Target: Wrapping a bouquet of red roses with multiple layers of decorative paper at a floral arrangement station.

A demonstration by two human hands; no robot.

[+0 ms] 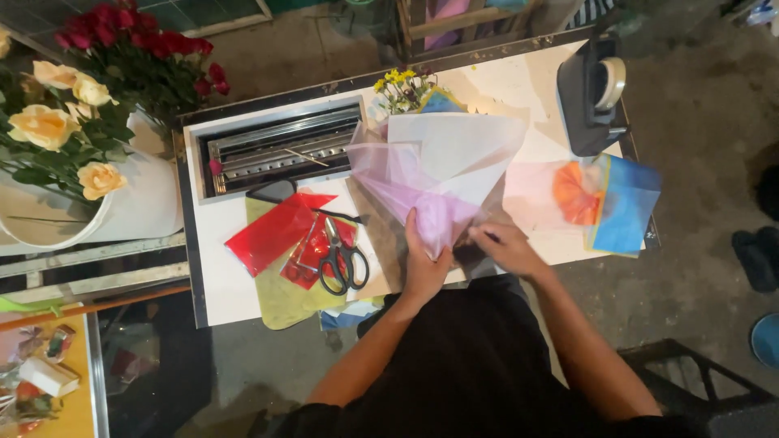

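A bouquet (434, 166) lies on the white table (231, 268), wrapped in white and pale purple paper, with small yellow flowers (400, 85) poking out at its far end. My left hand (423, 259) is closed around the narrow stem end of the wrap. My right hand (507, 247) rests just to the right of it, fingers pressing the clear wrap against the table.
Black-handled scissors (341, 259) lie on red paper sheets (276, 231) left of my hands. Orange and blue papers (608, 199) sit at the right. A tape dispenser (592, 93) stands at the far right. A metal tray (276, 146) is behind. Buckets of yellow roses (57, 122) and red roses (138, 40) stand left.
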